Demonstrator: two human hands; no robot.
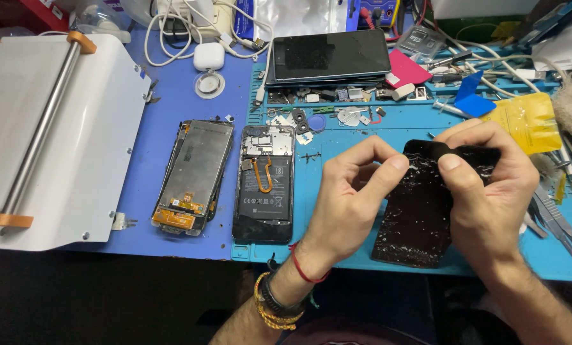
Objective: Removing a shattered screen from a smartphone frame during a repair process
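A cracked black phone screen panel [417, 217] lies tilted over the teal work mat [337, 137], its far end lifted and bent. My left hand [356, 191] pinches its upper left edge between thumb and forefinger. My right hand [487, 185] grips the upper right end, fingers curled over it. White glass flecks cover the panel's surface.
An opened phone body [265, 182] with battery showing lies left of my hands, beside a removed display assembly [192, 176] on the blue mat. A white machine [49, 134] fills the left. A dark phone [329, 56], small parts, tweezers [557, 220] and a yellow pouch [529, 121] lie behind and right.
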